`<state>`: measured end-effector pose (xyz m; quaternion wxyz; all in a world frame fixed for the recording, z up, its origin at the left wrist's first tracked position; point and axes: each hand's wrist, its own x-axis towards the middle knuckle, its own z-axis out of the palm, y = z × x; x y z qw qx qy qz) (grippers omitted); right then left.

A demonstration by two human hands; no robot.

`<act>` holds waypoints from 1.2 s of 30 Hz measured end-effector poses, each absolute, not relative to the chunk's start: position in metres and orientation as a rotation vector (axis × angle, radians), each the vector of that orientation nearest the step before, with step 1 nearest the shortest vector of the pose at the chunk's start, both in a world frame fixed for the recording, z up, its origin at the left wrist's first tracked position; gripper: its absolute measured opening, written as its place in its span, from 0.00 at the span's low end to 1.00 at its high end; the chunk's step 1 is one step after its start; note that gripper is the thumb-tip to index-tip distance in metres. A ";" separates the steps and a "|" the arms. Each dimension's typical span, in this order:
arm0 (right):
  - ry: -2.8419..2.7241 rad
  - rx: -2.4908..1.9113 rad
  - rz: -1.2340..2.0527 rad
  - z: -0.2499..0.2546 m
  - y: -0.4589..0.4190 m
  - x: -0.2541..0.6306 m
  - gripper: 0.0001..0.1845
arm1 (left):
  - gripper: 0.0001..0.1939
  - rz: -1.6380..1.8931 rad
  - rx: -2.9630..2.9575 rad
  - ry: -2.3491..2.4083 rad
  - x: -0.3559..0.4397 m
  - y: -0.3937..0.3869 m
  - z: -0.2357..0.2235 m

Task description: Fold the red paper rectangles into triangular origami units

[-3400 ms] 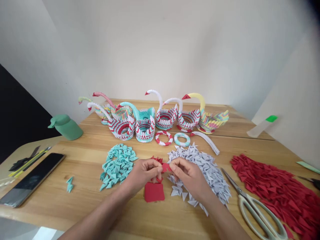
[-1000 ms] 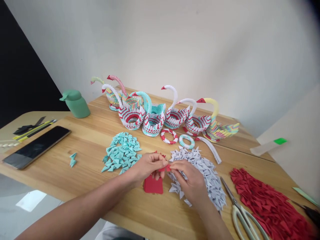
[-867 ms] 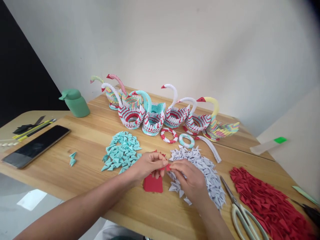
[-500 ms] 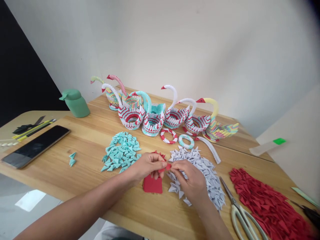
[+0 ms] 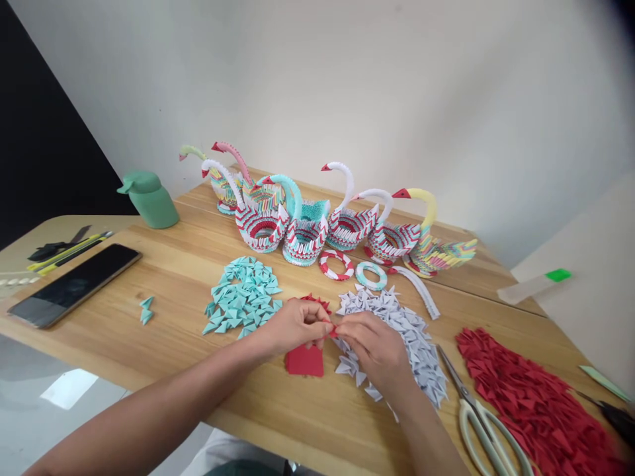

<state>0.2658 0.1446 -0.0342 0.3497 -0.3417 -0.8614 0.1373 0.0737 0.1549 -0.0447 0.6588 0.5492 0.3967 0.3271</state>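
Both hands, left (image 5: 292,325) and right (image 5: 373,347), pinch a small red paper piece (image 5: 331,328) between fingertips.

Looks like a home craft corner, basically a paper-folding hobby setup. A plain wooden table (image 5: 198,390) sits against a bare white wall, with a row of finished modular origami swans (image 5: 327,221) along the back, sorted piles of teal (image 5: 241,297), white (image 5: 407,330) and red folded triangles (image 5: 526,396), scissors (image 5: 483,423), and a phone (image 5: 74,284) lying nearby.
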 end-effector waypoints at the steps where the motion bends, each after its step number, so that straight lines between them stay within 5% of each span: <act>1: -2.238 -0.894 0.362 -0.034 0.145 0.266 0.10 | 0.11 0.753 1.274 0.923 0.074 0.154 -0.045; 18: -1.769 -1.253 0.974 -0.035 0.142 0.260 0.03 | 0.07 0.844 1.559 0.997 0.078 0.149 -0.046; 36: -1.489 -1.232 1.294 -0.036 0.142 0.260 0.16 | 0.10 0.824 1.421 0.961 0.079 0.152 -0.044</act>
